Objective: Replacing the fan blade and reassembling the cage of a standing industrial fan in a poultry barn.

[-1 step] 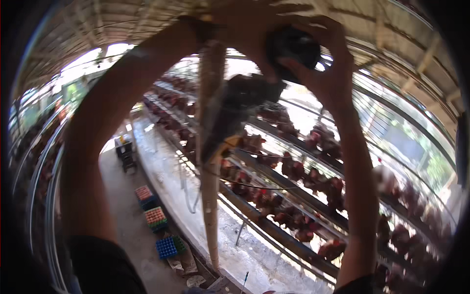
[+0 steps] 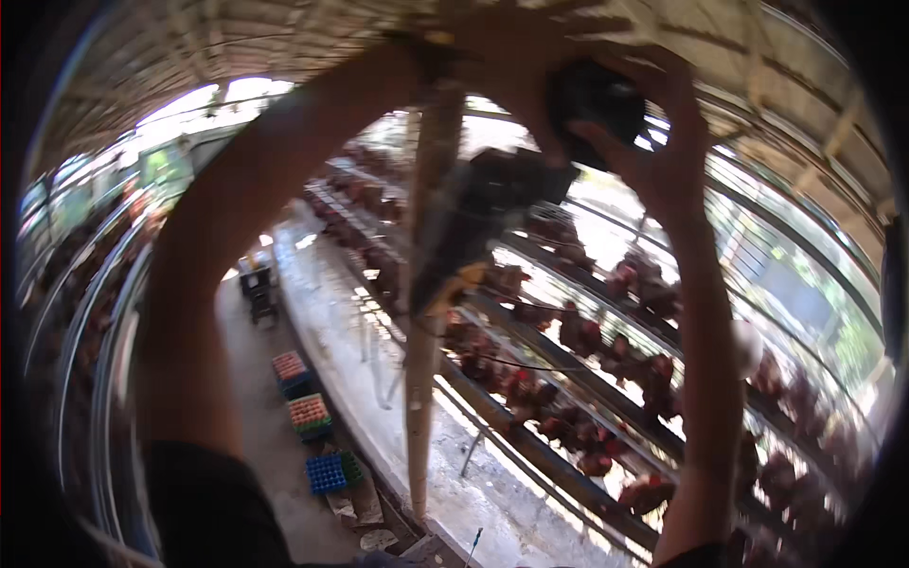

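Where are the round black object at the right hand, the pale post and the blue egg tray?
Round black object (image 2: pixel 598 95): head view, on its dark face.
Pale post (image 2: pixel 419 383): head view, on its lower shaft.
Blue egg tray (image 2: pixel 327 474): head view, on its top surface.

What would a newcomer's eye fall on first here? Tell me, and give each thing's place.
At the top, the person's bare right hand curls around a dark, rounded object, with the bare left hand spread beside it. Across the right side, reddish-brown chickens show in slanting rows. On the grey floor at lower left, two stacks of trays hold pale-orange eggs.
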A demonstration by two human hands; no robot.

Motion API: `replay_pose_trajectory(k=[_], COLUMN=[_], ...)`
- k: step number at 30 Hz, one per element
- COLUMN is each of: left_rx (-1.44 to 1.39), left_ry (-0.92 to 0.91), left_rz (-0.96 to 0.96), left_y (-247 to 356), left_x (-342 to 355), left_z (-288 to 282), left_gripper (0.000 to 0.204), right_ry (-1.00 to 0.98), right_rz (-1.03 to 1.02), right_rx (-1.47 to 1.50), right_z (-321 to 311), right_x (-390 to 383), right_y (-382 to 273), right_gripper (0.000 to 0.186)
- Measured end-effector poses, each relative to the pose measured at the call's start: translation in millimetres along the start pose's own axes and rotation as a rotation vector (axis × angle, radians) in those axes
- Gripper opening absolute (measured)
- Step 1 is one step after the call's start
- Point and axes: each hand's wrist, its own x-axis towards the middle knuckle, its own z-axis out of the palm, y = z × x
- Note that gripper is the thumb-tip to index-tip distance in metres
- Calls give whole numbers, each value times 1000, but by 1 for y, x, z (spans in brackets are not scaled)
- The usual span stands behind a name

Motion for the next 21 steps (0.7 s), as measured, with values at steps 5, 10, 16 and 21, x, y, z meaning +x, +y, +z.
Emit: replay_pose_trajectory(k=[5,10,16,21], left_rx=[144,147,132,-23], left_ry=[-122,-147,-119,-133], left_rz=[-41,-58,-46,-52], left_y=[15,8,6,7], left_x=[7,-3,-3,2], left_z=[-9,-15,-12,-13], left_gripper=[135,137,134,124], right_ry=[95,171,206,161], right_rz=[39,102,46,86], right_rx=[-10,-50,-23,-142], right_z=[1,22,21,11], right_x=[-7,-11,-20,-27], right_y=[-6,-10,-10,-13], right_gripper=[63,64,59,65])
